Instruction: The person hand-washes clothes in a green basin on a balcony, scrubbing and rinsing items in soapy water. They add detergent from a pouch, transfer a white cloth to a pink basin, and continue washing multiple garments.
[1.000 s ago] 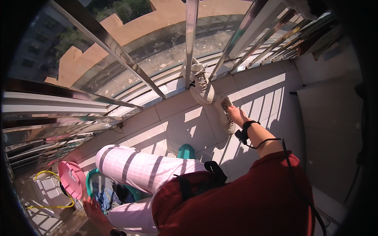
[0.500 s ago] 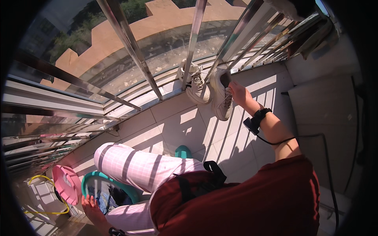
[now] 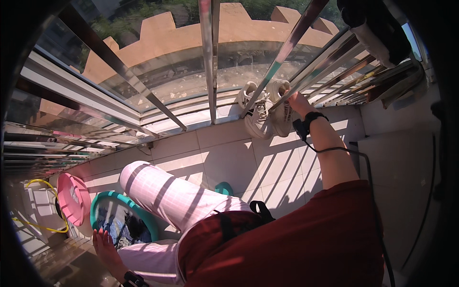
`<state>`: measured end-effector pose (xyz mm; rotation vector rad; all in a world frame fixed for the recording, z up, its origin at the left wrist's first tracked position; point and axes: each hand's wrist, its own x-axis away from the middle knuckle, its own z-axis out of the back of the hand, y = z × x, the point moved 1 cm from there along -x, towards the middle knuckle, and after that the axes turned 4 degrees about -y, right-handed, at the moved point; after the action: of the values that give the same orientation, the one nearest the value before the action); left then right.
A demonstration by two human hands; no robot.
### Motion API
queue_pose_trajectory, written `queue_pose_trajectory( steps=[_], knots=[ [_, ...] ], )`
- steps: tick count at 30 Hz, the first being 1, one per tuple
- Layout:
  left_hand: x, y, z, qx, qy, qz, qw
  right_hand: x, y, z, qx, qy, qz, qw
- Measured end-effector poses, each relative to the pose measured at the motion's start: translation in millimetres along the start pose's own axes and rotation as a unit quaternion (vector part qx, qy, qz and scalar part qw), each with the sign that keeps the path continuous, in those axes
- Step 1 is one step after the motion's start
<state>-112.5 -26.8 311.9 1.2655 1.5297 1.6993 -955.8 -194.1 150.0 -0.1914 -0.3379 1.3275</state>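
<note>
Two off-white lace-up sneakers stand side by side at the foot of the metal railing, toes toward me. The left sneaker (image 3: 258, 122) leans heel-up between the bars. My right hand (image 3: 298, 102) is closed at the collar of the right sneaker (image 3: 282, 120), its fingers partly hidden by the shoe and a bar. Beside my thigh, my left hand (image 3: 105, 249) has its fingers stretched out and holds nothing. Close to it is a green basin (image 3: 149, 221) with dark and blue wet-looking clothes (image 3: 128, 230) in it.
A pink basin (image 3: 72, 201) leans at the left, near a yellow hose (image 3: 57, 191). Metal railing bars (image 3: 210, 62) run along the window. A green slipper (image 3: 223, 188) shows past my knee. Dark and white items (image 3: 377, 38) hang upper right. A cable (image 3: 356, 152) trails from my right wrist.
My right hand has brought the right sneaker away from me, against the railing and close to the left one. My view has shifted. The left hand stays by the green basin.
</note>
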Motion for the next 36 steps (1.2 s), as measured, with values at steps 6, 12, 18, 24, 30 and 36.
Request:
queue_pose_trajectory(
  steps=[6,12,18,24,30,36],
  knots=[
    [-4.7,-1.8,-3.7,-0.012,0.010,0.015,1.000,2.1,5.1,-5.1,-0.002,-0.010,0.012,1.000],
    [-12.9,-2.9,-10.6,-0.065,0.010,0.013,0.998,4.2,0.2,28.7,-0.014,-0.117,0.038,0.992],
    [-11.1,1.0,-16.9,-0.059,-0.028,0.001,0.998,-15.8,13.1,25.7,0.031,-0.102,-0.012,0.994],
    [-2.4,-0.4,-16.1,-0.029,-0.016,0.013,0.999,-26.6,35.7,-10.6,-0.095,0.099,0.051,0.989],
    [8.6,-12.9,-6.7,-0.014,0.027,0.018,0.999,65.8,-1.2,-34.0,-0.147,0.252,0.040,0.956],
    [7.3,-25.6,-1.0,0.064,0.015,-0.001,0.998,139.0,-130.1,-75.0,-0.395,-0.070,0.083,0.912]
  ],
)
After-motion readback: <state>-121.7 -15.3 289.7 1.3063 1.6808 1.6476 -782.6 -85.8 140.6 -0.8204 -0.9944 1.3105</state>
